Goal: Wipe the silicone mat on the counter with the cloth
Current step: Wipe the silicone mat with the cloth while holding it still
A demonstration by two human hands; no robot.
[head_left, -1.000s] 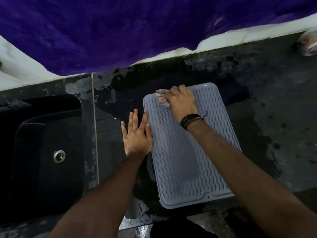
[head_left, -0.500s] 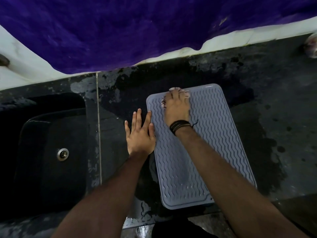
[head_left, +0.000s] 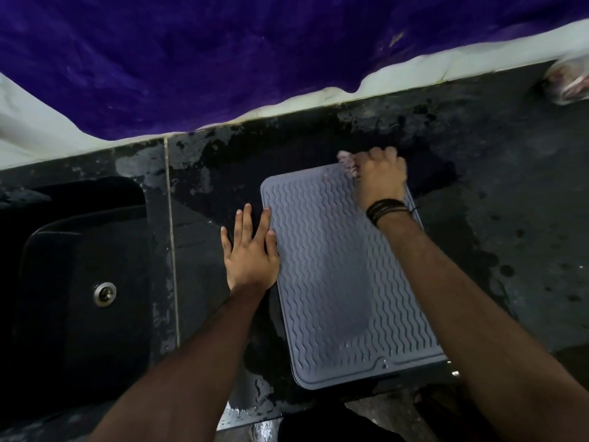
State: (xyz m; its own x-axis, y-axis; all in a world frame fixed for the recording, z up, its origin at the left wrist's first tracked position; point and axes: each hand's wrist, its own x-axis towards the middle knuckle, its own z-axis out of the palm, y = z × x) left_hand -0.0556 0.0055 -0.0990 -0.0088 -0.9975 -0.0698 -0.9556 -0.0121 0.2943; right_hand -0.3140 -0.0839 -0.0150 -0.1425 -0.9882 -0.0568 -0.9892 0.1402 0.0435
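Sink (head_left: pixel 63 282) holds only drain (head_left: pixel 104 293); right hand (head_left: pixel 379 178) fingers clench cloth (head_left: pixel 346 162) on mat (head_left: pixel 334 282); left hand (head_left: pixel 250 253) fingers spread.

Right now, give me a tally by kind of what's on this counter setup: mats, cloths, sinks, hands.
Grey silicone mat: 1
Cloth, bunched under the right hand: 1
Sink with metal drain: 1
Hands: 2, left hand flat at the mat's edge, right hand at its far corner
Total: 5
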